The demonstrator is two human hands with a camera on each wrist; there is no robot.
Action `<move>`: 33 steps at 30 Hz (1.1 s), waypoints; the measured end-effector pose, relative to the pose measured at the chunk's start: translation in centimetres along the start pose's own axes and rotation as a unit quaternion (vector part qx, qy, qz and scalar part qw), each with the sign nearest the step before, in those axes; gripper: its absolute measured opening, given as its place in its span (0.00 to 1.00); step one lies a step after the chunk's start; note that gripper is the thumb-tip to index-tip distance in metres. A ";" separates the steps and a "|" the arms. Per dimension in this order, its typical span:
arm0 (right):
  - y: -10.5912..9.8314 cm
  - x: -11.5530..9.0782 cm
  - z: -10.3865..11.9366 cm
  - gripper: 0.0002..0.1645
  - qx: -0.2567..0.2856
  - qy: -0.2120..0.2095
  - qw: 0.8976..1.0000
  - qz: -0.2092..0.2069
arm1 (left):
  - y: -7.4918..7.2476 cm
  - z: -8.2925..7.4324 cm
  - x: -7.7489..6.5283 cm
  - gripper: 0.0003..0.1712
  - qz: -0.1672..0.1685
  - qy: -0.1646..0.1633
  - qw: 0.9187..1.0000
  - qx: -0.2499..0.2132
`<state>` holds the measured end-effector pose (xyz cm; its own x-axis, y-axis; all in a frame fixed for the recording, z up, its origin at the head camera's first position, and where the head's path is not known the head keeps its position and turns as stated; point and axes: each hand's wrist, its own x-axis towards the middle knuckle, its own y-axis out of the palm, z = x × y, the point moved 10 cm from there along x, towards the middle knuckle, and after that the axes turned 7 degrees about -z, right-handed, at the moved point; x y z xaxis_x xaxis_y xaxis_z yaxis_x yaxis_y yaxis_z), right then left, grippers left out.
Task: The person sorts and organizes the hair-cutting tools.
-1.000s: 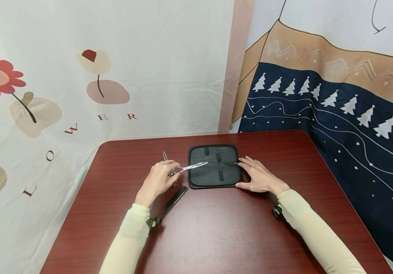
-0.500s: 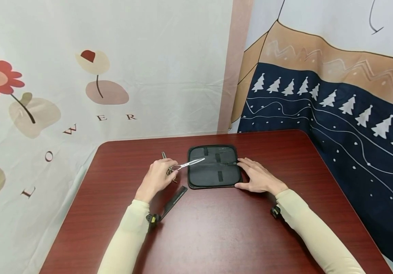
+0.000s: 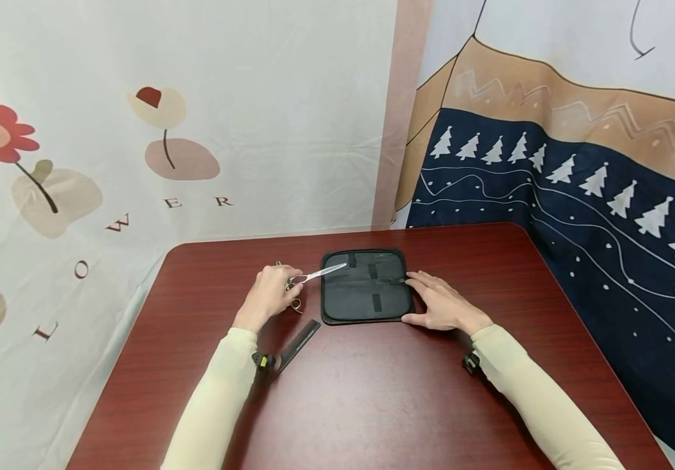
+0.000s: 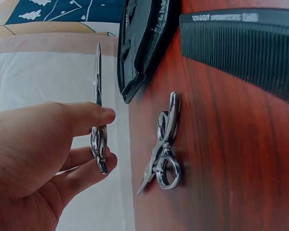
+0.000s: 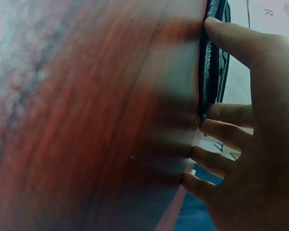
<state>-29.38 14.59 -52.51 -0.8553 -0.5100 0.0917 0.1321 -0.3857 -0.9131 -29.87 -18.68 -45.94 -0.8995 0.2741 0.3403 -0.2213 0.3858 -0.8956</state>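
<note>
My left hand (image 3: 266,297) pinches a pair of silver scissors (image 3: 322,271) by the handles, held above the table. Their blades point right and overlap the left part of a black zip case (image 3: 343,297). In the left wrist view the scissors (image 4: 98,79) stand edge-on between thumb and fingers. Below that hand a second pair of scissors (image 4: 164,149) lies on the table. At the case's right edge my right hand (image 3: 446,305) spreads its fingers, thumb by the near corner. The right wrist view has the thumb touching the case's zipped edge (image 5: 211,67).
A black comb (image 3: 299,344) lies on the red-brown table (image 3: 373,405), in front of the case and beside the left wrist. Small elastic loops (image 3: 376,303) line the case's inner face. Printed cloth (image 3: 290,117) hangs behind the table.
The left hand has lifted slightly and drawn a little left with the scissors, uncovering more of the second pair's ring. The right hand stays at the case.
</note>
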 end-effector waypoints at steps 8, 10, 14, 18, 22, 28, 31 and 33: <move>0.0 0.0 0.0 0.53 0.006 0.005 1.000 0.003 | 0.7 0.4 1.2 0.16 0.024 -0.013 1.000 0.007; 0.1 0.1 -0.1 0.53 0.004 0.006 1.000 0.005 | 0.9 0.6 1.4 0.16 0.031 -0.019 0.999 0.005; 0.2 0.1 -0.1 0.54 0.002 0.008 1.000 0.009 | 1.4 0.8 1.8 0.17 0.048 -0.029 0.998 0.001; 0.2 0.1 -0.2 0.53 0.004 0.010 1.000 0.009 | 1.8 0.8 2.2 0.17 0.058 -0.031 0.998 -0.003; 0.1 0.1 -0.1 0.54 0.001 0.006 1.000 0.007 | 2.2 0.9 2.6 0.17 0.069 -0.035 0.997 -0.005; 0.2 0.0 -0.1 0.54 -0.001 0.005 1.000 0.008 | 2.7 1.3 2.9 0.17 0.083 -0.048 0.995 -0.001; 0.2 0.1 -0.1 0.54 -0.002 0.005 1.000 0.007 | 2.9 1.4 3.1 0.16 0.086 -0.052 0.995 0.000; 0.1 0.1 -0.1 0.54 -0.002 0.004 1.000 0.006 | 3.0 1.5 3.2 0.16 0.088 -0.054 0.995 0.002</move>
<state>-29.46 14.53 -52.64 -0.8580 -0.5079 0.0771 0.1404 -0.3762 -0.9158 -33.99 -17.94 -47.91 -0.9594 0.2420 0.1450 -0.0571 0.3367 -0.9399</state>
